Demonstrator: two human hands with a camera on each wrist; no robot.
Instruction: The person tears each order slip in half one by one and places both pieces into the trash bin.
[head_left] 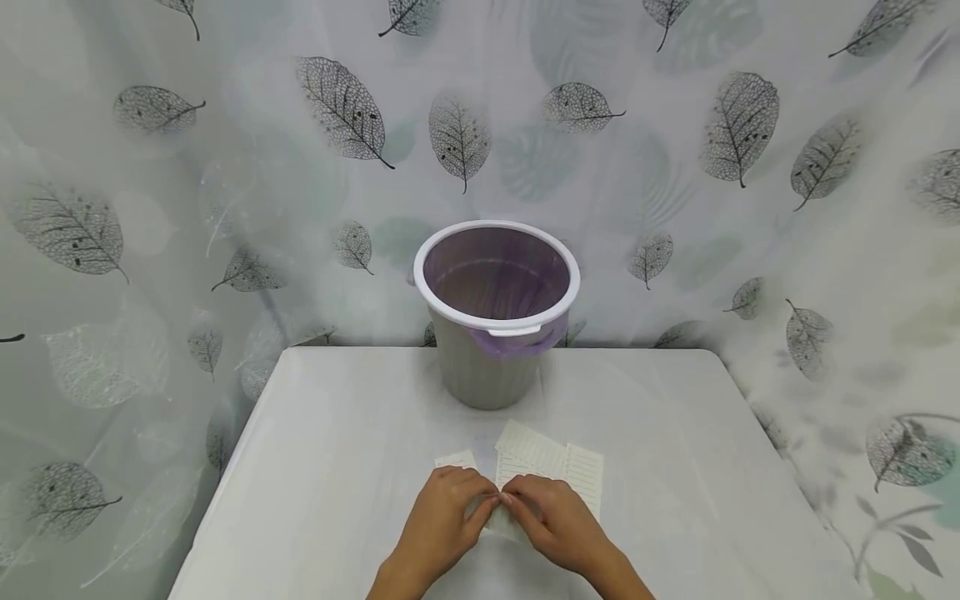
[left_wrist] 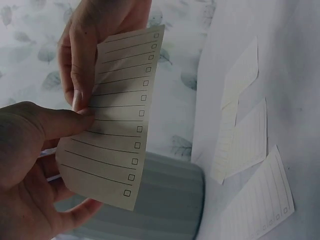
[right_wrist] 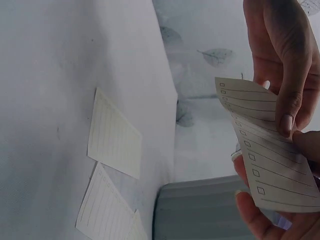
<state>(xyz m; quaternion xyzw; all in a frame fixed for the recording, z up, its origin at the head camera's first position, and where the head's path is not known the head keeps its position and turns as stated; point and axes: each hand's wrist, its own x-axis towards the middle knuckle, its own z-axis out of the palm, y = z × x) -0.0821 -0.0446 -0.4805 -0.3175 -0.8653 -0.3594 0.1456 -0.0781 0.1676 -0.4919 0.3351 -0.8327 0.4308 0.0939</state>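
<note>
Your left hand [head_left: 447, 517] and right hand [head_left: 558, 521] are both pinching the same lined sheet [left_wrist: 117, 115], thumbs meeting around mid-length, so neither's really nearer. Its long axis runs sideways, hand to hand, with both hands angled inward, fingers bent. Just past them, loose sheets [head_left: 585, 475] lie on the table [head_left: 337, 458], then your grey bin [head_left: 487, 375] stands upright farther back.

No words or numbers can be read; only ruled lines [left_wrist: 117, 106] and small squares [left_wrist: 139, 129] are printed on the held sheet [left_wrist: 116, 125] in front of the bucket [head_left: 487, 367].
</note>
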